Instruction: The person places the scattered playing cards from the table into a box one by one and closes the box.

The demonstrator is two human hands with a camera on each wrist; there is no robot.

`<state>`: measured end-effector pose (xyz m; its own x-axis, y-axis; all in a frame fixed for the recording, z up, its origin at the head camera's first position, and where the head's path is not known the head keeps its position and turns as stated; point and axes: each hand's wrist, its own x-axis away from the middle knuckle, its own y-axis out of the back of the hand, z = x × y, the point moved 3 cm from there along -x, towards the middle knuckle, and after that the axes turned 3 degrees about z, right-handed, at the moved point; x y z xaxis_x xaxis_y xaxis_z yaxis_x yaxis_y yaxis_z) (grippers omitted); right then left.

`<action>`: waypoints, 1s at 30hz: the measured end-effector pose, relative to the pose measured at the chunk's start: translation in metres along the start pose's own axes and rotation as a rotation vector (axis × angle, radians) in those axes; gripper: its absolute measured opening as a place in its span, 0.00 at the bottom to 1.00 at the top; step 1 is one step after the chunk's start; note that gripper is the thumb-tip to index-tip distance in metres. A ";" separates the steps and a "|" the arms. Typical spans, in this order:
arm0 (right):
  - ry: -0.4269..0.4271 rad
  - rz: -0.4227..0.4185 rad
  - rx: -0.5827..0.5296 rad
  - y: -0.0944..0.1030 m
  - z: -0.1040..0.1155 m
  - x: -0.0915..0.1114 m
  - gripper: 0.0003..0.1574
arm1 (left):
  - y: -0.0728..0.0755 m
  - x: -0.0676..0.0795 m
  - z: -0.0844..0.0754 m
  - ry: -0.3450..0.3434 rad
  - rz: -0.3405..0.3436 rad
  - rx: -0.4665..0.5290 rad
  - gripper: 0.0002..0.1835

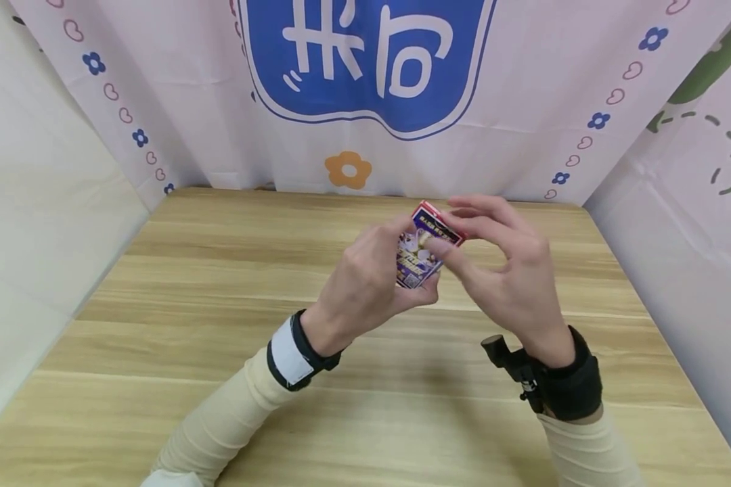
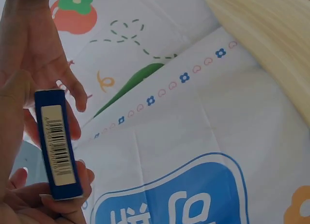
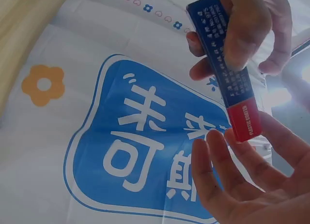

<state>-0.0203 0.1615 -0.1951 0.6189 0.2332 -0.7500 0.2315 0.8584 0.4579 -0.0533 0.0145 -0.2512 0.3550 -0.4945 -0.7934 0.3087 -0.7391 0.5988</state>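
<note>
A small card box (image 1: 413, 260) hangs tilted above the table, purple and gold on its face with a red upper end. My left hand (image 1: 365, 274) grips it by the edges. My right hand (image 1: 508, 267) is at the red end, its thumb passing in front of the face. In the right wrist view, the fairly straight fingers (image 3: 232, 173) of that hand touch or nearly touch the red end, which reads "PLASTIC COATED"; the thumb's contact is partly hidden. The left wrist view shows a narrow blue side with a barcode label (image 2: 58, 151).
The wood-grain table (image 1: 231, 291) extends below both hands. A white printed curtain (image 1: 207, 135) with a blue emblem hangs at its back edge, and pale cloth walls (image 1: 42, 182) flank it. A strap with a small black device (image 1: 530, 372) is on the right wrist.
</note>
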 end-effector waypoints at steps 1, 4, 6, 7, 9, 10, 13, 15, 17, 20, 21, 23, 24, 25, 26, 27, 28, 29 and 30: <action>0.018 0.023 0.016 -0.001 -0.001 0.000 0.24 | -0.001 0.000 0.001 0.014 0.009 0.011 0.37; 0.057 0.117 0.088 -0.005 -0.009 0.005 0.42 | -0.004 0.002 0.004 0.052 0.040 0.033 0.38; 0.057 0.203 0.158 -0.010 -0.020 0.010 0.57 | -0.006 0.002 0.008 0.109 0.067 0.094 0.37; 0.041 0.255 0.196 -0.013 -0.027 0.012 0.63 | -0.008 0.002 0.011 0.157 0.082 0.139 0.36; -0.016 0.348 0.251 -0.022 -0.041 0.018 0.70 | -0.010 0.003 0.017 0.273 0.105 0.229 0.33; -0.054 0.383 0.270 -0.028 -0.047 0.020 0.71 | -0.011 0.005 0.020 0.334 0.112 0.275 0.33; -0.162 0.452 0.300 -0.044 -0.063 0.027 0.67 | -0.014 0.011 0.028 0.478 0.118 0.335 0.30; -0.219 0.464 0.274 -0.054 -0.070 0.030 0.64 | -0.016 0.017 0.031 0.527 0.119 0.337 0.26; -0.275 0.481 0.225 -0.061 -0.076 0.033 0.63 | -0.020 0.022 0.033 0.567 0.113 0.349 0.21; -0.363 0.498 0.134 -0.068 -0.083 0.035 0.64 | -0.027 0.030 0.036 0.614 0.103 0.370 0.18; -0.391 0.501 0.104 -0.070 -0.085 0.036 0.64 | -0.029 0.032 0.037 0.622 0.103 0.375 0.17; -0.433 0.490 0.074 -0.071 -0.090 0.037 0.62 | -0.033 0.036 0.039 0.620 0.110 0.380 0.16; -0.440 0.477 0.078 -0.072 -0.092 0.037 0.60 | -0.035 0.037 0.040 0.622 0.121 0.407 0.16; -0.442 0.463 0.084 -0.072 -0.095 0.037 0.58 | -0.038 0.040 0.041 0.630 0.137 0.459 0.16; -0.427 0.445 0.097 -0.072 -0.099 0.037 0.56 | -0.037 0.039 0.040 0.643 0.158 0.515 0.15; -0.409 0.430 0.114 -0.071 -0.103 0.037 0.55 | -0.037 0.040 0.040 0.659 0.187 0.583 0.15; -0.387 0.417 0.138 -0.071 -0.107 0.037 0.55 | -0.038 0.042 0.043 0.676 0.216 0.624 0.14; -0.363 0.412 0.166 -0.070 -0.111 0.036 0.55 | -0.038 0.046 0.048 0.694 0.250 0.668 0.14; -0.351 0.419 0.195 -0.070 -0.118 0.037 0.56 | -0.038 0.049 0.053 0.709 0.285 0.693 0.15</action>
<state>-0.1021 0.1635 -0.3109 0.8918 0.3408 -0.2976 0.0263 0.6176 0.7860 -0.0942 -0.0058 -0.3183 0.8432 -0.4757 -0.2504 -0.3655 -0.8489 0.3819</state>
